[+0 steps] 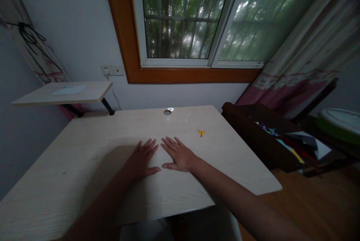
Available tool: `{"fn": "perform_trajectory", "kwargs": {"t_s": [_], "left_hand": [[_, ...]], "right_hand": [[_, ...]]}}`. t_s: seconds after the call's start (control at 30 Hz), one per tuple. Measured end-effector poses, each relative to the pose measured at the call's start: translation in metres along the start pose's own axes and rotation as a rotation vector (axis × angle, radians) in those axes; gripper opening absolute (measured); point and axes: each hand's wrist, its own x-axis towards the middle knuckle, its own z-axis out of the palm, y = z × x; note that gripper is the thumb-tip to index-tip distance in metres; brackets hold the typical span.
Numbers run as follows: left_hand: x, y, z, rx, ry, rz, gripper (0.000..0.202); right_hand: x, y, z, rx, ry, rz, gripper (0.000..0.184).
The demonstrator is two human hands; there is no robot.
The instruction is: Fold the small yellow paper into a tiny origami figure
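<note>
Both palms face down on a pale wood-grain desk [180, 192]. My left hand [142, 160] has its fingers spread and holds nothing. Beside it, my right hand [178, 154] is also spread and bare, the two thumbs pointing at each other with a small gap between them. A small yellow and orange item [200, 132] lies on the desk up and to the right of my right hand, not touching it; it is too small to make out its kind.
A raised shelf [95, 90] on black legs stands at the desk's back left, with a paper sheet [68, 90] on it. A round hole [167, 112] sits near the rear edge. At right, dark wooden furniture [250, 136] holds papers and coloured pieces. A window [182, 16] is ahead.
</note>
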Motion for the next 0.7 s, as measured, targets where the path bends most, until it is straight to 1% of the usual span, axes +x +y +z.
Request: {"fn": "perform_trajectory", "kwargs": {"t_s": [0.17, 0.4, 0.7], "left_hand": [[0.0018, 0.0020, 0.0027, 0.022, 0.008, -0.034, 0.086], [0.0026, 0.0037, 0.0007, 0.010, 0.052, -0.015, 0.082], [0.0075, 0.0038, -0.0006, 0.004, 0.029, -0.009, 0.082]], "right_hand": [[0.0004, -0.0013, -0.0011, -0.007, -0.006, 0.001, 0.091], [0.0013, -0.0017, 0.0010, -0.017, 0.008, 0.007, 0.092], [0.0009, -0.0043, 0.0033, -0.022, 0.020, 0.036, 0.090]]}}
